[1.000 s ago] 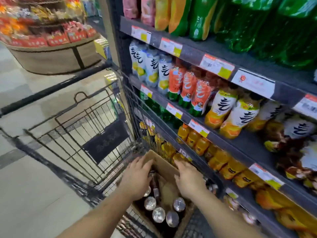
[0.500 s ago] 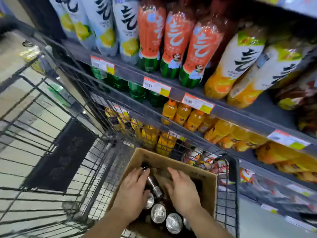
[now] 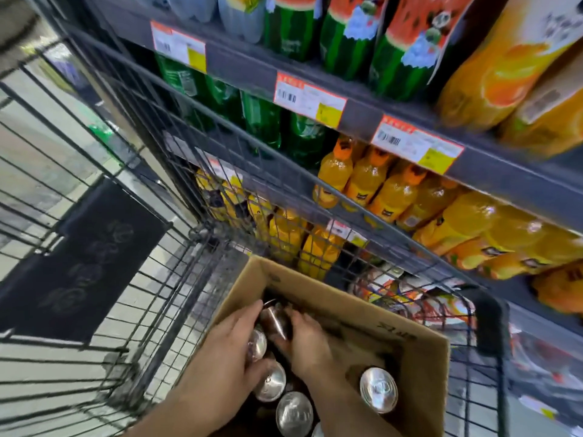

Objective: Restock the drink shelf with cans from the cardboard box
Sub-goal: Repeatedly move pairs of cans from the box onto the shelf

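Two bare hands work inside the open brown cardboard box point(image 3: 372, 313) in our black wire shopping cart point(image 3: 104, 313). Our left hand point(image 3: 227, 361) curls over a silver-topped can point(image 3: 257, 343), while our right hand point(image 3: 307, 342) wraps what appears to be a dark tilted can point(image 3: 273, 318). More upright silver-lidded cans point(image 3: 378, 389) stand in the box. Orange juice bottles point(image 3: 366, 181) line the grey metal drink shelf point(image 3: 504, 181) at right.
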{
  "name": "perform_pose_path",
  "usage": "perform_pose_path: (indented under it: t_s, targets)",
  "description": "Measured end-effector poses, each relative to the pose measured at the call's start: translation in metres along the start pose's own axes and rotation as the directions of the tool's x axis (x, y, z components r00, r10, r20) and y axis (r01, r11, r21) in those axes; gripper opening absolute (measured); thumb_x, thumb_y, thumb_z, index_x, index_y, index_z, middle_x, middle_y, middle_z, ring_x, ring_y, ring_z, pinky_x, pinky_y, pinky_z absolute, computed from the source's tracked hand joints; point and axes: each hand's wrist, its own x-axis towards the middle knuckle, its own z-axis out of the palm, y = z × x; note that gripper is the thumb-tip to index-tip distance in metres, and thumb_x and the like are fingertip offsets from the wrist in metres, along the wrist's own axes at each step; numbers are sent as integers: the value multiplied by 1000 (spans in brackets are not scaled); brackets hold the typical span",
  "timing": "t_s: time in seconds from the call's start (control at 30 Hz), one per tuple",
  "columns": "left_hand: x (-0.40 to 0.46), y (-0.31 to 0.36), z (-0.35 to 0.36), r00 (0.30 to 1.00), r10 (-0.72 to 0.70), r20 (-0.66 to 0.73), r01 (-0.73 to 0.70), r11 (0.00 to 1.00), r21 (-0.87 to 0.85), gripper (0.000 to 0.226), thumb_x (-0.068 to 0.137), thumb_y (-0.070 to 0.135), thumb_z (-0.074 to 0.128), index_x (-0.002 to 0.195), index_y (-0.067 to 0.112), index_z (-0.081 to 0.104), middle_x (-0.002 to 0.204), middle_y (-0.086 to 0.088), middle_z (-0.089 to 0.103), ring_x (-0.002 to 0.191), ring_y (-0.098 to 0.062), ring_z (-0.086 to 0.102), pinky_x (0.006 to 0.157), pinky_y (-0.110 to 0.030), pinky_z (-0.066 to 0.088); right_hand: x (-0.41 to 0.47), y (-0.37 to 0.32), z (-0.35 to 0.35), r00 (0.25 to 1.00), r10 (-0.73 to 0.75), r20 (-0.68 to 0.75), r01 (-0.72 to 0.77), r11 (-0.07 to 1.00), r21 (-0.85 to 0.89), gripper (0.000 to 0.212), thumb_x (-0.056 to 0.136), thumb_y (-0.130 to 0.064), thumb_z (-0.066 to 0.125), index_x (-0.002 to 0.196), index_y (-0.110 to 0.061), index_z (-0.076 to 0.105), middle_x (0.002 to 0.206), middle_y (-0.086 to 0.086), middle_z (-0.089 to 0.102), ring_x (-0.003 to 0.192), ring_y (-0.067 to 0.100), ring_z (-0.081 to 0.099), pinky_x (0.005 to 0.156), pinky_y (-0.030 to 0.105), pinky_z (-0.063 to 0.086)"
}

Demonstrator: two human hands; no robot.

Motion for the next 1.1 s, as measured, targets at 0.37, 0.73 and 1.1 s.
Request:
perform_pose_path:
  t_s: [0.37,0.73,1.1]
  targets:
    - [-3,-5,6,999,-36,22,36,999,20,100,71,51,75,150,38,15,151,19,30,138,1,26,114,-20,23,15,13,23,993,84,80,-97,980,175,67,73,-53,68,133,-30,50,125,0,65,113,24,61,95,34,49]
    - [-9,3,2,978,-113,173,103,993,65,85,85,30,68,152,29,16,154,12,27,142,-5,23,113,-16,13,-42,5,-26,993,102,-52,-77,933,351,56,65,-21,82,109,-26,48,114,-4,57,107,16,56,86,22,42]
    - [21,11,5,941,-90,327,-25,943,332,60,91,17,52,147,21,32,159,1,22,146,-14,20,117,-24,13,-94,3,-91,970,11,-243,77,934,350,66,63,-16,83,116,-40,52,115,-18,58,106,-1,52,85,-5,29]
